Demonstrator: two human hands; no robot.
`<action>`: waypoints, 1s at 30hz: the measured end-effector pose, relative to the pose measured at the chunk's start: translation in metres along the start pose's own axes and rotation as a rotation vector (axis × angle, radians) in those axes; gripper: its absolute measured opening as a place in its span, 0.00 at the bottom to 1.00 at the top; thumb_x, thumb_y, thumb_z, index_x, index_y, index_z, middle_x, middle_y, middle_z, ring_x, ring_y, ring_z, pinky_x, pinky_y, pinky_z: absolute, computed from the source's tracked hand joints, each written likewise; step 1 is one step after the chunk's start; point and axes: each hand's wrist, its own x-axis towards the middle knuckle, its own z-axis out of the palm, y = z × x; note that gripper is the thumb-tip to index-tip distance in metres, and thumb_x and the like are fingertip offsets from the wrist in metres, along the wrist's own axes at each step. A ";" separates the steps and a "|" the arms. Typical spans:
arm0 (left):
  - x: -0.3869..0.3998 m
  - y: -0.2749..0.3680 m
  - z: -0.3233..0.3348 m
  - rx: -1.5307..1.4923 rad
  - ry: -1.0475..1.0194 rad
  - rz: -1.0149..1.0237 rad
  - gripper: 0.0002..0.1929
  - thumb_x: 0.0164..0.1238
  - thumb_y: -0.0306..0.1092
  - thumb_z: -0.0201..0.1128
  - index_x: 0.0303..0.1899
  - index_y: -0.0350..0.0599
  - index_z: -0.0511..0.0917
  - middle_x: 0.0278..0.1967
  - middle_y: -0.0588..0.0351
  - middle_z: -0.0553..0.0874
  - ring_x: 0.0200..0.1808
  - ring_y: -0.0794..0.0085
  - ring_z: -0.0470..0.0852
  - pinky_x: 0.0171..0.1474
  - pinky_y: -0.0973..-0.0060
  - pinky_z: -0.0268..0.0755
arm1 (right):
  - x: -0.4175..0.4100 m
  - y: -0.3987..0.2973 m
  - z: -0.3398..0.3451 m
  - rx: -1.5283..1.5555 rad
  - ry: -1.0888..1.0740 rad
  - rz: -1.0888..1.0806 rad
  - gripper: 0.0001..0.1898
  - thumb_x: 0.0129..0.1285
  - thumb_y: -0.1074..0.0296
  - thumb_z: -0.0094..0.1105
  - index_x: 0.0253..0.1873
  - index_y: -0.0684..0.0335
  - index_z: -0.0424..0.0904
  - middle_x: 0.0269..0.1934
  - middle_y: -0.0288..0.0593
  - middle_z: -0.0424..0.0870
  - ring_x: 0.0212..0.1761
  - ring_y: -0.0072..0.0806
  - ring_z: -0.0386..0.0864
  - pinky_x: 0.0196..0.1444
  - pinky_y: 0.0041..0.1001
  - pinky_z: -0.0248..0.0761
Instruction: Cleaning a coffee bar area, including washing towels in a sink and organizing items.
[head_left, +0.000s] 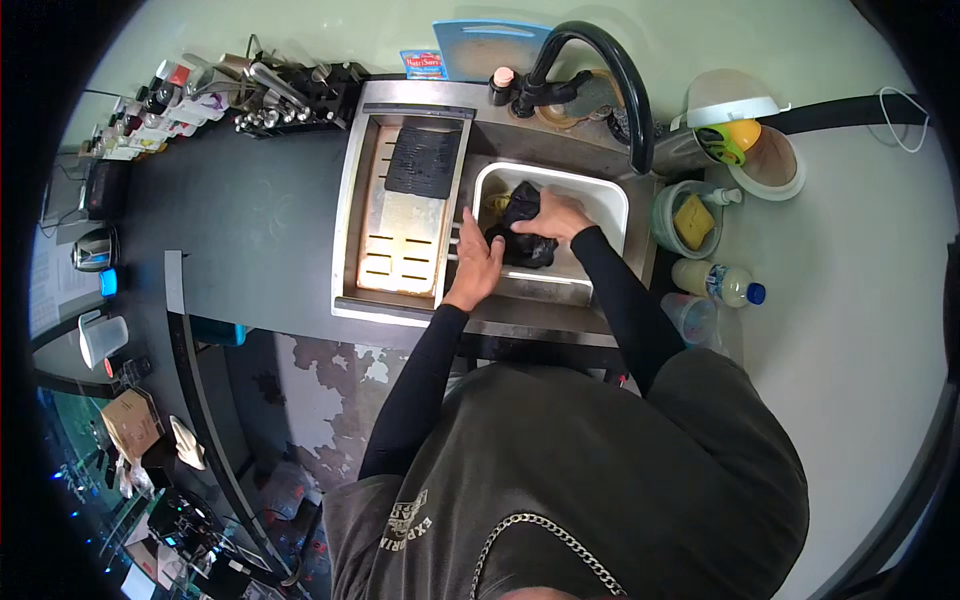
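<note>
A white rectangular basin (613, 196) stands in the metal sink (517, 139). Inside it lies crumpled black material (531, 251), perhaps a plastic bag, with something yellowish (498, 202) beside it. My right hand (559, 217) reaches over the basin, its fingers on the black material; how firmly they hold it I cannot tell. At the basin's left rim is my left hand (478, 262), fingers extended and thumb apart, near the black material with nothing visible in its grasp. The black curved faucet (641, 97) arches over the sink's right side.
Left of the basin is a slotted drain tray (397, 247) with a black ribbed mat (424, 161). On the right stand a tub with a yellow sponge (694, 223), a blue-capped bottle (712, 282) and a clear plastic cup (686, 316). A cutlery rack (319, 97) stands at the back left.
</note>
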 end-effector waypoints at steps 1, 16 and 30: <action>0.000 0.002 0.001 0.006 0.018 0.024 0.40 0.73 0.37 0.55 0.74 0.24 0.41 0.70 0.24 0.58 0.72 0.37 0.59 0.74 0.55 0.50 | 0.003 0.011 -0.001 -0.113 0.183 -0.156 0.53 0.46 0.40 0.75 0.69 0.76 0.64 0.57 0.61 0.81 0.60 0.48 0.79 0.62 0.48 0.71; -0.002 0.009 -0.004 0.048 -0.056 -0.051 0.41 0.77 0.40 0.53 0.74 0.25 0.38 0.74 0.26 0.50 0.76 0.40 0.51 0.77 0.60 0.44 | 0.078 0.037 0.095 -0.328 0.216 -0.357 0.30 0.51 0.62 0.70 0.62 0.54 0.75 0.59 0.63 0.75 0.63 0.63 0.72 0.62 0.52 0.69; -0.003 -0.003 -0.008 0.026 -0.086 0.008 0.42 0.75 0.36 0.54 0.74 0.26 0.34 0.74 0.26 0.49 0.76 0.39 0.51 0.77 0.60 0.45 | -0.006 0.016 0.029 -0.502 -0.220 0.049 0.62 0.46 0.64 0.79 0.78 0.19 0.40 0.81 0.54 0.29 0.80 0.66 0.36 0.56 0.78 0.60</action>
